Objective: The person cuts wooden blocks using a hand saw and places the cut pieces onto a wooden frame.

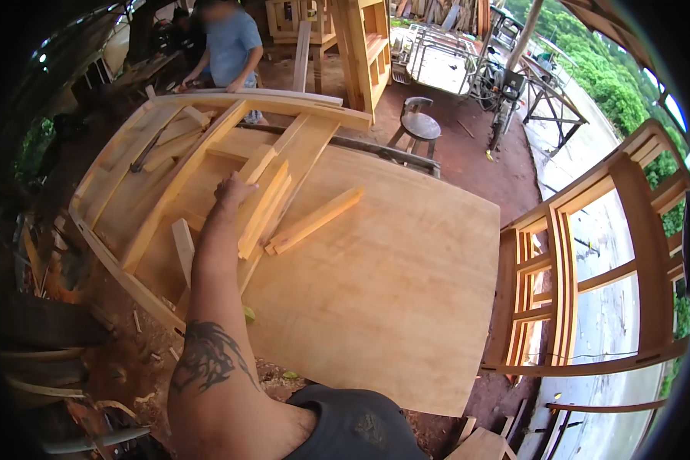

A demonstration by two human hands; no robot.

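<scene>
My left hand (236, 189) reaches forward over the wooden frame (184, 172), its fingers curled round the near end of a wooden strip (259, 162). Just right of my forearm, short wooden pieces (265, 213) lie side by side on the frame. Another loose piece (316, 221) rests at an angle on the large plywood sheet (391, 268). A short pale block (183, 249) stands out left of my forearm. My right hand is outside the picture.
Beyond the frame's far edge stands a person in a blue shirt (236, 50). A round stool (420, 125) is behind the sheet, near a tall wooden cabinet (364, 57). A brown slatted frame (563, 284) stands at the right. Wood scraps litter the ground.
</scene>
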